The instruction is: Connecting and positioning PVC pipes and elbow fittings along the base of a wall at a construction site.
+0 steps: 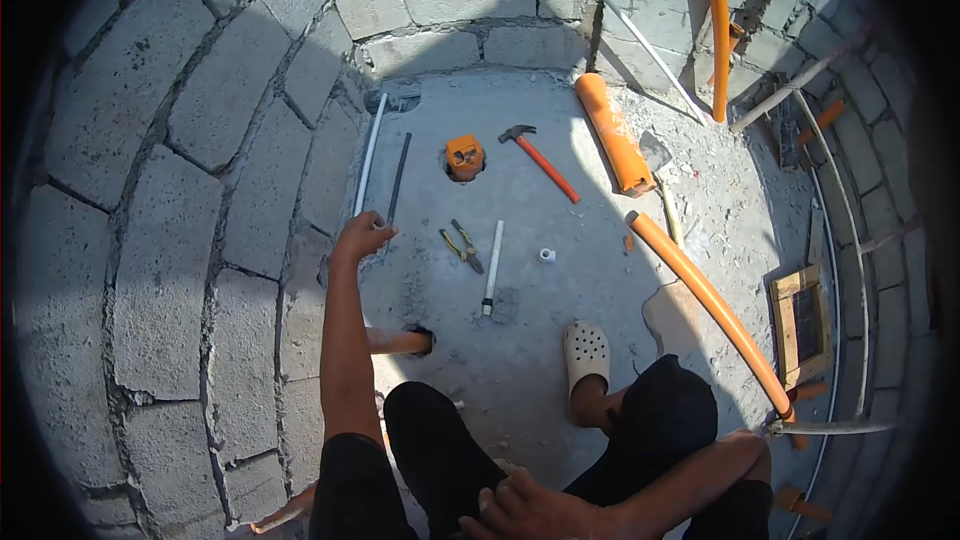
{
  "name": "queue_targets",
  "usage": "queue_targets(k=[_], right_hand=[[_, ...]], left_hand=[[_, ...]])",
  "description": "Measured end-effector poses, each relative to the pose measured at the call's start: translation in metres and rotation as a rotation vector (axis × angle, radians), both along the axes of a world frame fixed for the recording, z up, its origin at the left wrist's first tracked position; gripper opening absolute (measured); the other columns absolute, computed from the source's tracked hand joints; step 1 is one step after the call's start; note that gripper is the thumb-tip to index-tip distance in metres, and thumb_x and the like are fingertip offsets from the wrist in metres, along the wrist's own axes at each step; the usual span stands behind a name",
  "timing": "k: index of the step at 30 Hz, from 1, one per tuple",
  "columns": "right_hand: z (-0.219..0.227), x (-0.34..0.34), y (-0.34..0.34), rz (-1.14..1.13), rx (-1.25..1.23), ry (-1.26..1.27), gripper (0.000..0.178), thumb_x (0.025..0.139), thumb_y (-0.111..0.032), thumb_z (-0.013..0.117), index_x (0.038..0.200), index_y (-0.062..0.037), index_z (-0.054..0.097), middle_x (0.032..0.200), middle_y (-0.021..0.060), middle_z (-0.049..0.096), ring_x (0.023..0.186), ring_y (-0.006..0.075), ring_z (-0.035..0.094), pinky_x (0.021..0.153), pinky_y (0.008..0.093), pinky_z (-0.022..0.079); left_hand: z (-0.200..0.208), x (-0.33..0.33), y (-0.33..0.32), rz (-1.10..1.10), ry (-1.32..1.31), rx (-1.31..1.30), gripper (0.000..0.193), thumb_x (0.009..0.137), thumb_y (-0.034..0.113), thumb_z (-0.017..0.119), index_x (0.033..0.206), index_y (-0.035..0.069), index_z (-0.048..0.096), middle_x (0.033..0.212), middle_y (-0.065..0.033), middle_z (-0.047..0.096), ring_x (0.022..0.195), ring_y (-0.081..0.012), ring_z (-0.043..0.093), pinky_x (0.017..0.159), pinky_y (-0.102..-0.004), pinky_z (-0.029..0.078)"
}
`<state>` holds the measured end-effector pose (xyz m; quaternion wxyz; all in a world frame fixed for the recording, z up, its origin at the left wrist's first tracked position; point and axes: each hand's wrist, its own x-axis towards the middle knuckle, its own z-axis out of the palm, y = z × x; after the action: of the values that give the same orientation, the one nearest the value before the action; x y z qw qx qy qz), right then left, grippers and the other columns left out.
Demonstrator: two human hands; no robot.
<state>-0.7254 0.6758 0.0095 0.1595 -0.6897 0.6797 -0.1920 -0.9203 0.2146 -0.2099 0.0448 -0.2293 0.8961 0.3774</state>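
Observation:
My left hand reaches down by the left wall, its fingers curled together. It covers the near end of a long thin white pipe, and a dark slim bar ends close to its fingertips. Whether the fingers hold either one is hidden. My right hand rests across my lap, fingers a little apart, with nothing in it. On the floor ahead lie yellow-and-black pliers, a short white pipe with a dark end and a small white pipe fitting.
A red-handled claw hammer lies farther off, beside an orange pipe end set in a floor hole. Orange pipes lie to the right, one curved pipe nearer me. Another orange pipe enters a hole by my left forearm. Block walls surround me.

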Motion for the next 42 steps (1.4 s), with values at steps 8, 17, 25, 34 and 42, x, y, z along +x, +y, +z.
queue_targets(k=[8,17,25,34,42], right_hand=[[-0.02,0.016,-0.029,0.07,-0.009,0.195,0.019,0.09,-0.026,0.055,0.092,-0.0104,0.066,0.089,0.0091,0.068,0.084,0.0248,0.064,0.077,0.041,0.046],[-0.019,0.016,-0.042,0.042,-0.243,0.05,0.024,0.091,-0.03,0.049,0.096,-0.0099,0.063,0.078,0.0094,0.064,0.069,0.0251,0.063,0.066,0.0518,0.046],[-0.01,0.003,-0.086,0.203,0.131,0.112,0.028,0.089,-0.028,0.053,0.095,-0.0051,0.068,0.084,0.0137,0.069,0.073,0.0292,0.068,0.069,0.0571,0.05],[-0.019,0.023,-0.081,0.045,0.045,-0.164,0.033,0.088,-0.028,0.057,0.1,-0.0004,0.068,0.093,0.0142,0.072,0.08,0.0314,0.069,0.073,0.0597,0.05],[-0.022,0.017,-0.068,0.092,0.038,-0.356,0.035,0.08,-0.033,0.061,0.066,-0.0009,0.067,0.063,0.017,0.064,0.06,0.0337,0.064,0.072,0.0527,0.045]], left_hand=[[-0.019,0.027,-0.048,-0.011,0.023,0.111,0.026,0.083,0.021,0.073,0.09,-0.001,0.06,0.067,-0.0096,0.059,0.053,-0.0166,0.059,0.046,-0.0324,0.045],[-0.025,0.015,-0.058,-0.086,0.018,0.125,0.021,0.087,0.021,0.07,0.086,0.003,0.059,0.064,-0.0088,0.057,0.049,-0.0156,0.054,0.045,-0.0342,0.043],[-0.064,0.011,-0.144,-0.176,0.01,0.094,0.022,0.091,0.021,0.064,0.085,0.001,0.057,0.056,-0.0069,0.054,0.047,-0.0142,0.054,0.041,-0.0327,0.043],[-0.052,0.013,-0.135,-0.165,-0.063,-0.016,0.03,0.093,0.028,0.063,0.095,-0.001,0.062,0.064,-0.01,0.061,0.048,-0.0151,0.056,0.044,-0.0321,0.045],[0.034,0.042,-0.05,-0.017,-0.018,0.062,0.029,0.089,0.027,0.067,0.095,-0.002,0.063,0.07,-0.0059,0.06,0.061,-0.0118,0.057,0.054,-0.0299,0.046]])
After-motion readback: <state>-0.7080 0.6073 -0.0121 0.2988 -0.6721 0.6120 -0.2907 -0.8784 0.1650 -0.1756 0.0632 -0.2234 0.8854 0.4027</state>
